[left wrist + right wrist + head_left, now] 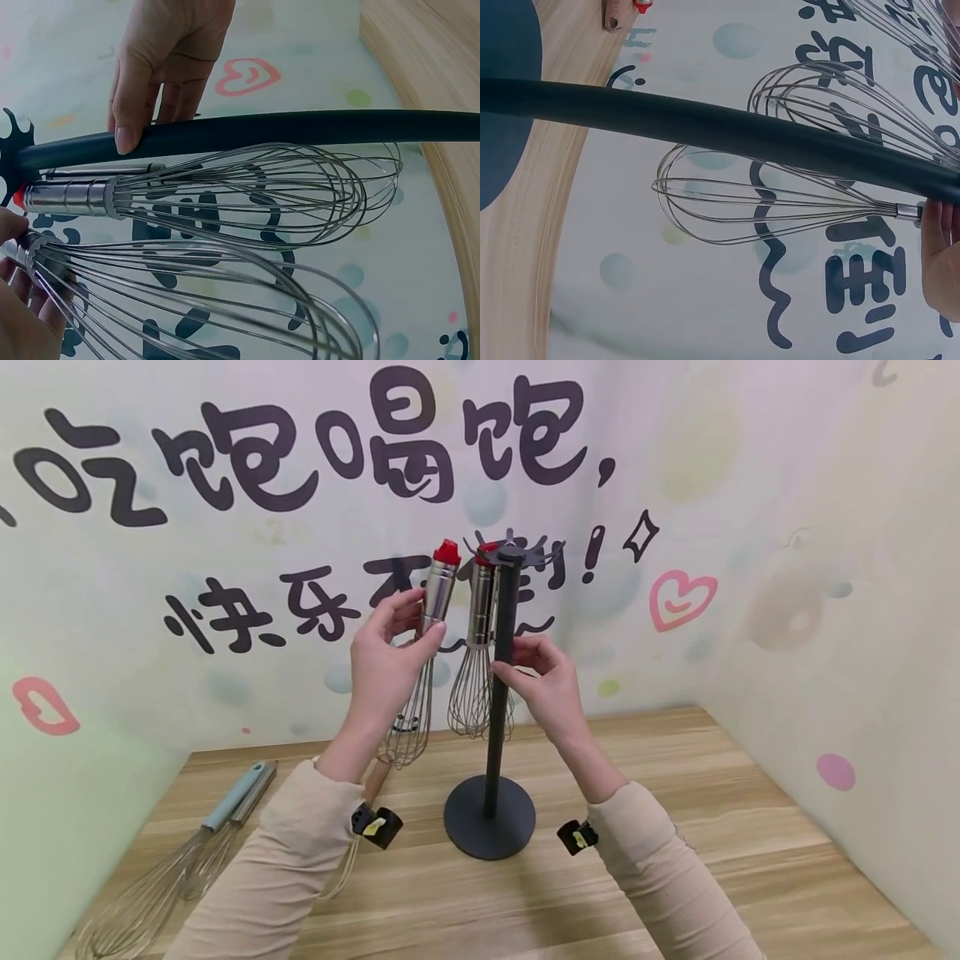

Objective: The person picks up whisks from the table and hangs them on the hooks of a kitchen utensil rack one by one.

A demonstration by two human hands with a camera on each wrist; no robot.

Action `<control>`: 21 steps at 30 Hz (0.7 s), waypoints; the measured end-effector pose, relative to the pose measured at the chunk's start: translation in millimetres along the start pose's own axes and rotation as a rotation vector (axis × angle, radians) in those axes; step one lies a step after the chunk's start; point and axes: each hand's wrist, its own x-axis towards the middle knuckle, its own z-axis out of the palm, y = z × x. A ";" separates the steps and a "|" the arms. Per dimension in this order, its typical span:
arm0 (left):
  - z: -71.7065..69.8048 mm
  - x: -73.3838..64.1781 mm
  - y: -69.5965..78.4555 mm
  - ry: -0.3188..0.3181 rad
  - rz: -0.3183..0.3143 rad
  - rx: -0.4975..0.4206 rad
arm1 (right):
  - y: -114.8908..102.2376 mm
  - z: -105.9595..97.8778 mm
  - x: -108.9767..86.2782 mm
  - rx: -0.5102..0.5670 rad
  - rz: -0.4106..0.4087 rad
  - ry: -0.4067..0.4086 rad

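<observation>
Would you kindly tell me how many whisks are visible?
5: a held whisk in the left hand; a thicker whisk and slimmer whisk hanging from the stand; a blue-handled whisk and steel-handled whisk on the table. The left sleeve may hide others.

From six o'clock in the head view, the sleeved left forearm (288,860) slants toward one o'clock, the sleeved right forearm (667,868) toward eleven. The left hand (386,652), at nine, pinches; the right hand (553,687), near three, grips.
</observation>
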 end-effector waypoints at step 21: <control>4.4 0.8 8.0 0.013 0.037 0.033 | -1.9 1.4 -1.9 0.014 -0.008 0.008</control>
